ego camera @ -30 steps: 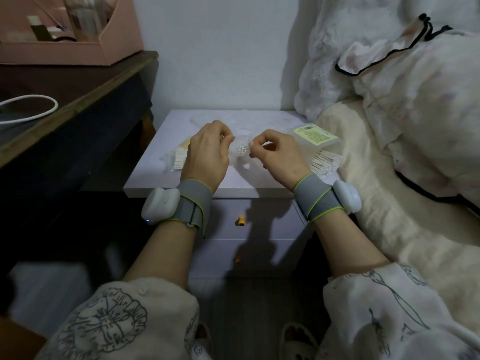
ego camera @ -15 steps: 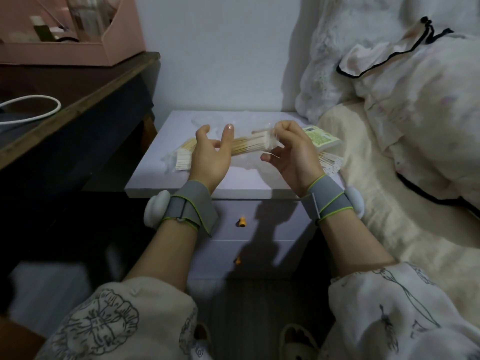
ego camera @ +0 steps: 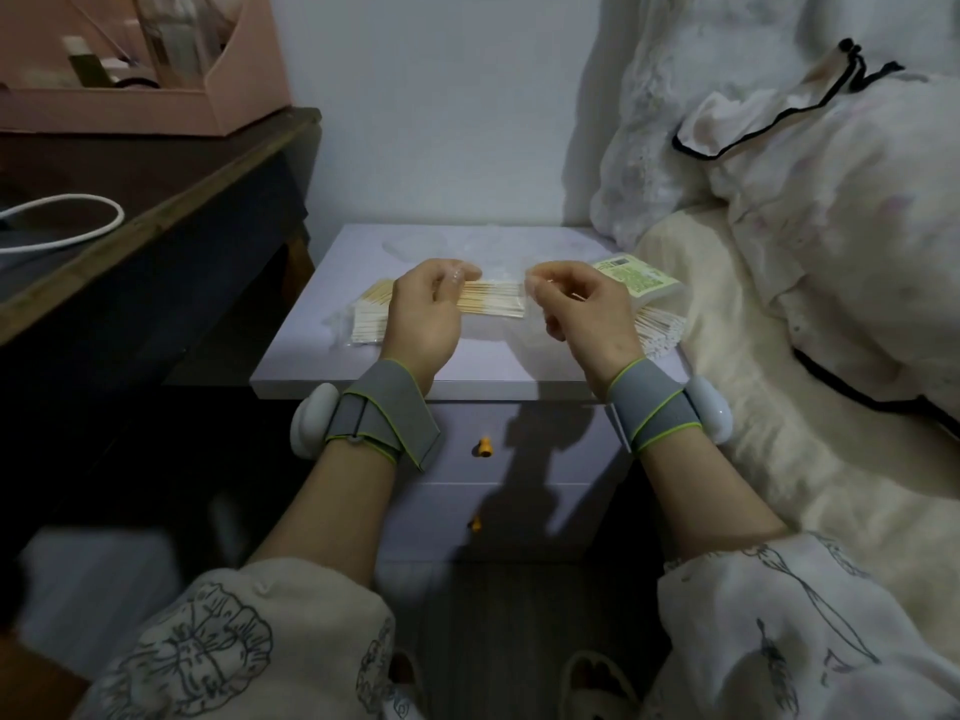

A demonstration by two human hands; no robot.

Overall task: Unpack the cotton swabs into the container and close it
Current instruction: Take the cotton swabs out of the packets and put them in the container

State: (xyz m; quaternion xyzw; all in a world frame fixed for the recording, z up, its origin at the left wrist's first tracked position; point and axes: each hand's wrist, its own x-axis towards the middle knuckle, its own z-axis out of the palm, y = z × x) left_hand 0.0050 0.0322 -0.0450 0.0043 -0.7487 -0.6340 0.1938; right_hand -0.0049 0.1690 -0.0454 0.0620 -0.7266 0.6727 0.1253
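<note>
Both hands have changed grip since half a second ago: the left hand point(ego camera: 422, 318), then spread with fingers up, is now curled on the left part of the swab bundle point(ego camera: 491, 299), and the right hand point(ego camera: 584, 317) has dropped lower and pinches the bundle's right end. The bundle lies level between the two hands, above the nightstand point(ego camera: 470, 368). A thin clear wrapper seems to cover its right end at the right fingertips, but the film is too faint to trace, and the right thumb and forefinger hide the swab tips there. The left fingers cover the bundle's left portion, so its full length cannot be read.

Behind the left hand another swab pack point(ego camera: 369, 324) lies on the nightstand, partly hidden by the wrist and hand. To the right, a pack with a green label point(ego camera: 641, 278) rests at the nightstand's edge, with loose swabs point(ego camera: 660, 335) fanned below it; the right hand covers their near ends. At the back of the top a clear plastic shape point(ego camera: 415, 246) shows, too pale against the surface to say whether it is the container or its lid.

Grey wristbands with white pods wrap both wrists. A desk point(ego camera: 156, 210) with a pink box point(ego camera: 145, 96) and a white cable point(ego camera: 67, 220) stands left, cut off by the frame; bedding point(ego camera: 805, 252) fills the right.
</note>
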